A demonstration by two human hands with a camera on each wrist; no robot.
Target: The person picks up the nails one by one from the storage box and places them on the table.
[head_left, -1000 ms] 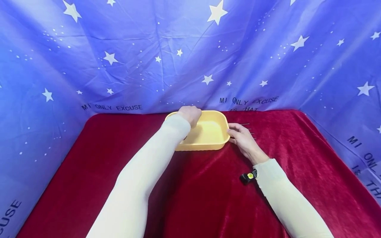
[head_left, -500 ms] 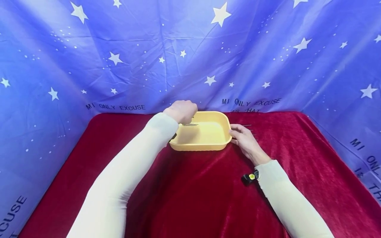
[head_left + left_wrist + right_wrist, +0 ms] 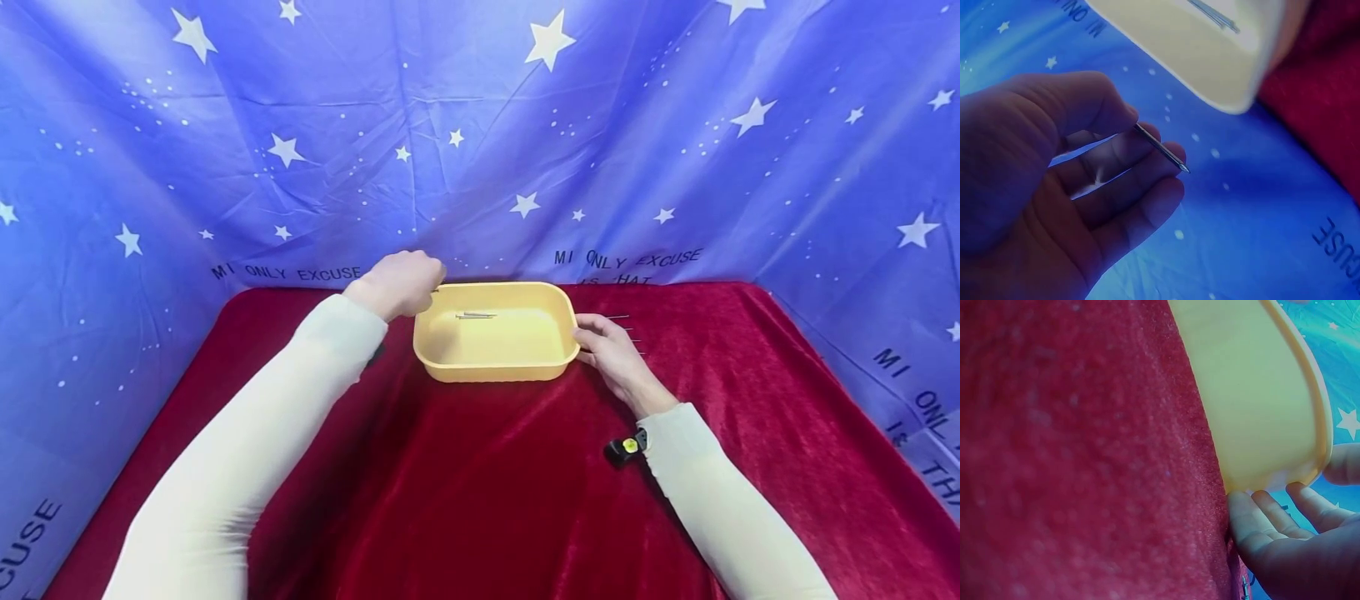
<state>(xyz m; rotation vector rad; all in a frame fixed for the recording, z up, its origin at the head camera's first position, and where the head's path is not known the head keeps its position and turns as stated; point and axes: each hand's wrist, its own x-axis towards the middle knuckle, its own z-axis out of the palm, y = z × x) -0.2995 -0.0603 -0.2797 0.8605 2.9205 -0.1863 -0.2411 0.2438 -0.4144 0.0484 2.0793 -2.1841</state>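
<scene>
My left hand [image 3: 405,282] is beyond the left end of a yellow plastic tub [image 3: 495,373]. In the left wrist view it pinches a thin metal nail [image 3: 1161,148] between thumb and fingers, pointed tip sticking out; its other end is hidden by the thumb. Several similar nails [image 3: 475,316] lie together on the tub's floor. At the tub's right end, my right hand [image 3: 617,358] holds the wall, the thumb at the rim and the fingers [image 3: 1247,515] spread against the outside, low by the cloth.
Several thin metal nails [image 3: 636,340] lie on the red velvet cloth [image 3: 495,500] just past my right hand, partly hidden by it. A blue curtain [image 3: 480,167] with stars hangs close behind the table's far edge. A black wrist camera [image 3: 624,448] sits at my right cuff.
My left hand has drawn away leftward from over the tub to beyond its left end, uncovering the nails inside. My right hand has stayed at the tub's right end.
</scene>
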